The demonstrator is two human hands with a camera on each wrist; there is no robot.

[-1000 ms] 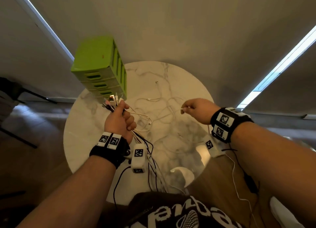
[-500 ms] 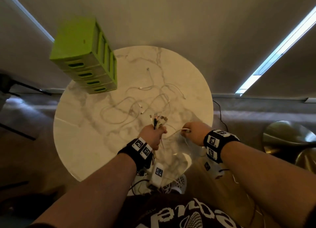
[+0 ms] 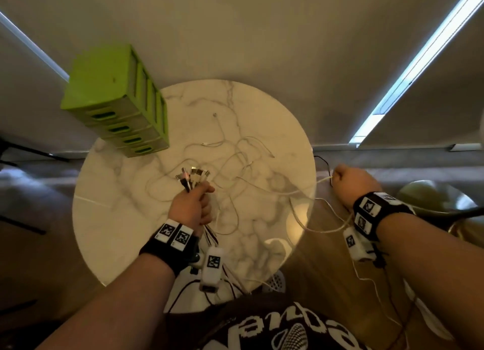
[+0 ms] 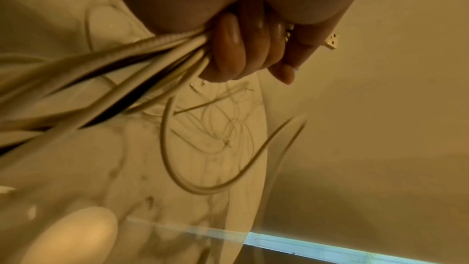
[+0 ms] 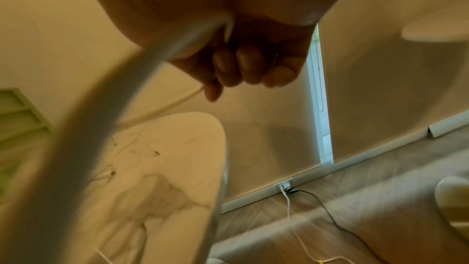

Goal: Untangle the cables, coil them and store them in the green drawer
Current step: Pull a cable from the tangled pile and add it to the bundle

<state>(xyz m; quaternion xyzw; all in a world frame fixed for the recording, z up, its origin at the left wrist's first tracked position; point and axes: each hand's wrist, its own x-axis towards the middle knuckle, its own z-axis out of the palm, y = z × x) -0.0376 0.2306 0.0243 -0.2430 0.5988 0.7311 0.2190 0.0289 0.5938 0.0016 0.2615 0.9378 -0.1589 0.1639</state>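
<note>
My left hand [image 3: 195, 205] [image 4: 243, 53] grips a bundle of cables [image 4: 142, 55] above the middle of the round marble table [image 3: 110, 218]. Their plug ends [image 3: 192, 178] fan out above the fist, and the white and black cords trail down past my wrist. My right hand [image 3: 348, 184] [image 5: 241, 69] is off the table's right edge, holding one white cable [image 3: 301, 191] [image 5: 167, 105] that stretches back toward the table. Loose white cables [image 3: 235, 155] lie tangled across the tabletop. The green drawer unit [image 3: 120, 103] stands at the table's far left with its drawers closed.
A gold stool [image 3: 434, 200] stands to the right of my right arm. On the floor, a wall socket [image 5: 284, 185] holds a white and a black lead. A wall with bright window slits rises behind the table.
My right hand has swung out to the right past the table edge, drawing its white cable with it. My left hand with the bundle has risen slightly toward the table's middle.
</note>
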